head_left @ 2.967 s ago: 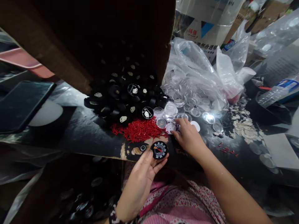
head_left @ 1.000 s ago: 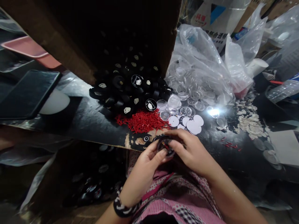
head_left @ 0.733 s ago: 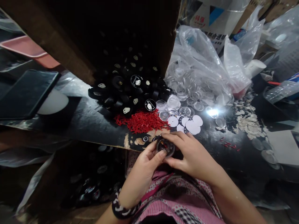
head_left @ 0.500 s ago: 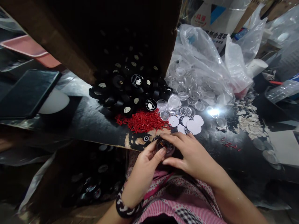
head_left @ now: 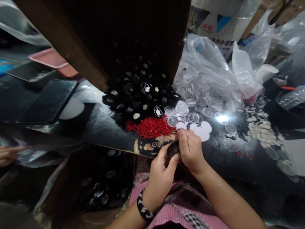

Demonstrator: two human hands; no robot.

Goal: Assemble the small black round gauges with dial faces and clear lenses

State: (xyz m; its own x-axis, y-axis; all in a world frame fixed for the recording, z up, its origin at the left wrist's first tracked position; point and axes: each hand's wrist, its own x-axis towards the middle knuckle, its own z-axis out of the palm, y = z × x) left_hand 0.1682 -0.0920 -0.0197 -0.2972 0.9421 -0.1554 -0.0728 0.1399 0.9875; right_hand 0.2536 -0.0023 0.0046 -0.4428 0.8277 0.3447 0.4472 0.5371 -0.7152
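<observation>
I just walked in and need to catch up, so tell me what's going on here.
A person at a dark bench has a small round black case in the left hand. The right hand is right beside it, fingers bunched; whether they pinch anything is hidden. Beyond the hands lie red slivers, black cases, clear discs and white discs. Another person's hand shows at the picture's left edge.
</observation>
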